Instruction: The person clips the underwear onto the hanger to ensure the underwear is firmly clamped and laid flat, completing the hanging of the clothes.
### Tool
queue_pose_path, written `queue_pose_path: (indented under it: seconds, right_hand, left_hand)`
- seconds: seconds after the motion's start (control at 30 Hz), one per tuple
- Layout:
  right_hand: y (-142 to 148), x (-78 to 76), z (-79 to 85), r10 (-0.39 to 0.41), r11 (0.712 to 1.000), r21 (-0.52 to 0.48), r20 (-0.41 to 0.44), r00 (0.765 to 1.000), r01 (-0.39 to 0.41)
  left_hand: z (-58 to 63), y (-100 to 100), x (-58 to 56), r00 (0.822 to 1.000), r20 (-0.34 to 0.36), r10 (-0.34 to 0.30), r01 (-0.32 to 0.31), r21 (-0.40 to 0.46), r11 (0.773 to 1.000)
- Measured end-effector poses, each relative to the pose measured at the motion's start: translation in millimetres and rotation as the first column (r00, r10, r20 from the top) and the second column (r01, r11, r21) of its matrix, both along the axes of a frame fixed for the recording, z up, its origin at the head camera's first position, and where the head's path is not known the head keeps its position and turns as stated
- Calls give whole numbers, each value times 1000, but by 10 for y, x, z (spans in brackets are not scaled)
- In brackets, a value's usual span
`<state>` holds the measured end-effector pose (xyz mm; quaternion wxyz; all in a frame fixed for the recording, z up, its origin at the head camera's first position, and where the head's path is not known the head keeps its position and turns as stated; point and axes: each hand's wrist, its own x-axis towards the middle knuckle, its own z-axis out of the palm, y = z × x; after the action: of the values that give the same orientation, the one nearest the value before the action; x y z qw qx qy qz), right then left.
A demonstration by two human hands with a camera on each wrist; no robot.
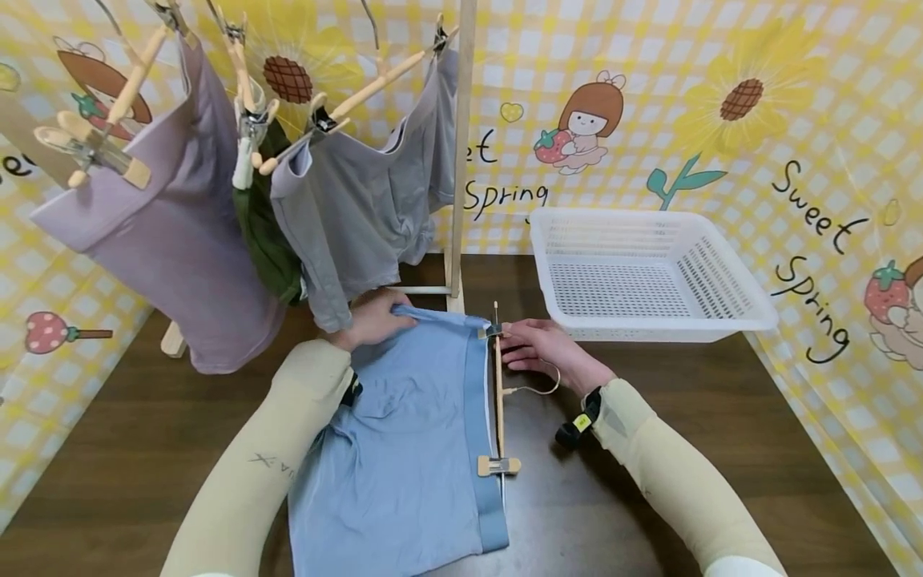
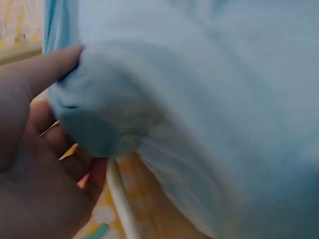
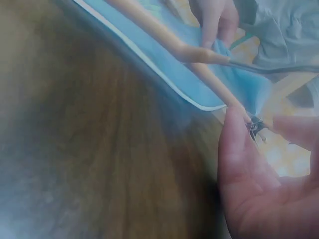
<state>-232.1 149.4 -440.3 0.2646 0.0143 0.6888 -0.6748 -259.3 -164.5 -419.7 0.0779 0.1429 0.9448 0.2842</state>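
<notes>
Light blue boxer briefs (image 1: 411,417) lie on the table, waistband toward the right. A wooden clip hanger (image 1: 500,401) runs along the waistband, its near clip (image 1: 499,466) fastened over it. My left hand (image 1: 371,320) pinches the far edge of the briefs between thumb and fingers; in the left wrist view the cloth (image 2: 199,89) is blurred and hangs in a fold. With thumb and forefinger, my right hand (image 1: 544,350) pinches the hanger's far clip (image 1: 493,329) at the waistband corner. In the right wrist view, the clip (image 3: 255,125) sits between the fingertips.
A white plastic basket (image 1: 649,324) stands at the back right. On a wooden rack (image 1: 459,160) at the left hang a mauve garment (image 1: 195,264), a dark green one (image 1: 265,232) and grey boxer briefs (image 1: 368,200), close above my left hand. Patterned cloth (image 1: 815,144) covers the walls.
</notes>
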Motion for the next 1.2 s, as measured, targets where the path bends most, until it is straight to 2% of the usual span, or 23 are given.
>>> queue_pose_path:
  seconds: [0.1,0.2,0.33,0.5,0.57,0.67,0.77,0.9,0.97,1.1,1.2]
  right_hand:
    - [-28,-63,-14,-16,1000,-24,17,1000,17]
    - [-64,-123,0,-40,998,-50,31,999,41]
    - [-67,-123,21,-55,994,-93,24,998,57]
    - [15,44,74,-71,996,-52,-50,996,68]
    - [69,139,97,-72,997,-5,-80,994,72]
    - [181,294,107,-40,996,73,-112,993,49]
    - [294,456,93,13,991,136,-123,992,4]
    - [399,676,99,133,976,189,-119,984,-109]
    - [422,787,116,207,958,226,-107,973,-179]
    - [385,989,125,322,915,282,-72,944,-290]
    - [307,1106,98,378,891,293,-62,924,-345]
  left_hand:
    - [-29,-58,-42,996,-16,88,-87,12,996]
    - [-62,-24,-53,988,-61,142,-139,43,989]
    - [-116,55,-27,983,-119,142,-135,64,989]
    - [-48,137,124,990,-93,110,-107,37,994]
    - [-20,171,247,989,-112,96,-92,36,995]
    - [-13,226,510,984,-164,71,-64,52,997]
    - [-4,289,821,978,-206,13,3,73,997]
    - [43,368,1189,968,-225,-107,128,81,988]
    - [59,404,1330,962,-220,-161,182,80,980]
    - [42,488,1567,953,-155,-262,276,80,958]
    - [-10,564,1719,930,-81,-358,364,87,927]
